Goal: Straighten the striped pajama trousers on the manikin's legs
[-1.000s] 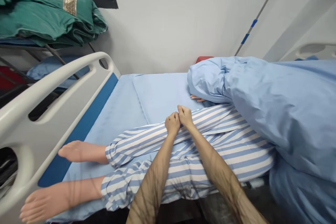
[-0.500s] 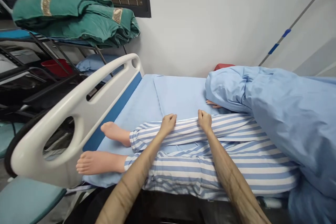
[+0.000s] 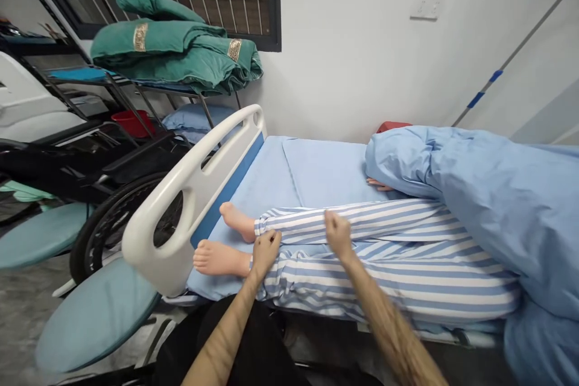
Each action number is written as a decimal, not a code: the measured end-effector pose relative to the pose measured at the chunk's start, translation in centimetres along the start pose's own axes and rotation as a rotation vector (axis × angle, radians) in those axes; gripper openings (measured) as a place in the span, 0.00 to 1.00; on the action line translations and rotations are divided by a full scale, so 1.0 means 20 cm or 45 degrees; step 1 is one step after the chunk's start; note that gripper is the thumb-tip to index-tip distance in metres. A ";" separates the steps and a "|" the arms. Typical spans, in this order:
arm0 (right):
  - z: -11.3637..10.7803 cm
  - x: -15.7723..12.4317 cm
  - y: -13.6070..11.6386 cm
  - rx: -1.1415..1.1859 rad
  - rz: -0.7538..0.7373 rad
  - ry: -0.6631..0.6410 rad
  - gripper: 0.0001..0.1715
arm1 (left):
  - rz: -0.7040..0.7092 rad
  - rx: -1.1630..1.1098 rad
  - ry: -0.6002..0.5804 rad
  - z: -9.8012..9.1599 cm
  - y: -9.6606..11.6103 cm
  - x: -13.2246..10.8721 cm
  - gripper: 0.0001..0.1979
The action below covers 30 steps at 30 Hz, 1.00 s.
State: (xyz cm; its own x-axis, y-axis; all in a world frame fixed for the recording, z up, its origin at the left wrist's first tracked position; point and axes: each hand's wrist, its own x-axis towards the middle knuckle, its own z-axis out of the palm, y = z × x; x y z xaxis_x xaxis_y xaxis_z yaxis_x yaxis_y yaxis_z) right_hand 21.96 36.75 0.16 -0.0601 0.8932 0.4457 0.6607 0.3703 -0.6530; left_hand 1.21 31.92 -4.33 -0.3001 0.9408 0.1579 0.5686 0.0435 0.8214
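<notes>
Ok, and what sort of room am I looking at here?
Probably a hospital ward or nursing practice room: a light-blue-sheeted bed with a white-and-blue plastic end board, a black spoked-wheel wheelchair beyond it, and a possible training manikin lying in blue-and-white striped trousers.

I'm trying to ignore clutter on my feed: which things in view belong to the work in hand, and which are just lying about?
Belongs:
- left hand, curled near the trouser cuffs
- right hand, a fist at the far leg
- striped trousers
- bare feet
- bed

Lying about:
- green bundle
- wheelchair
- red bucket
</notes>
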 end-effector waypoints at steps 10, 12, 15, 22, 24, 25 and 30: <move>0.32 -0.30 -0.18 0.091 0.153 -0.459 0.25 | -0.013 -0.348 0.105 -0.01 0.12 -0.18 0.20; 0.29 -0.28 -0.18 0.195 0.151 -0.433 0.25 | -0.018 -0.239 0.081 0.04 0.14 -0.20 0.19; 0.22 -0.27 -0.22 0.358 0.153 -0.350 0.26 | -0.010 0.026 0.037 0.10 0.13 -0.22 0.17; 0.10 -0.32 -0.17 0.426 0.174 -0.277 0.27 | -0.004 0.092 0.013 0.09 0.10 -0.23 0.20; 0.13 -0.34 -0.14 0.359 0.153 -0.320 0.27 | -0.010 0.083 0.013 0.08 0.10 -0.23 0.20; 0.14 -0.35 -0.13 0.340 0.137 -0.336 0.27 | -0.007 0.067 0.011 0.08 0.10 -0.23 0.20; 0.18 -0.35 -0.10 0.368 0.145 -0.290 0.27 | -0.012 -0.228 0.071 0.05 0.19 -0.22 0.20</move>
State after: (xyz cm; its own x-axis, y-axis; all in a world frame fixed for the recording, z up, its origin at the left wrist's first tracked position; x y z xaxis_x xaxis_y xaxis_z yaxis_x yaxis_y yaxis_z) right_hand 18.44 30.59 -3.86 -0.1851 0.9544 0.2341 0.4362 0.2932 -0.8507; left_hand 5.37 28.35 -2.48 -0.3495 0.9203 0.1759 0.4214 -0.0133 0.9068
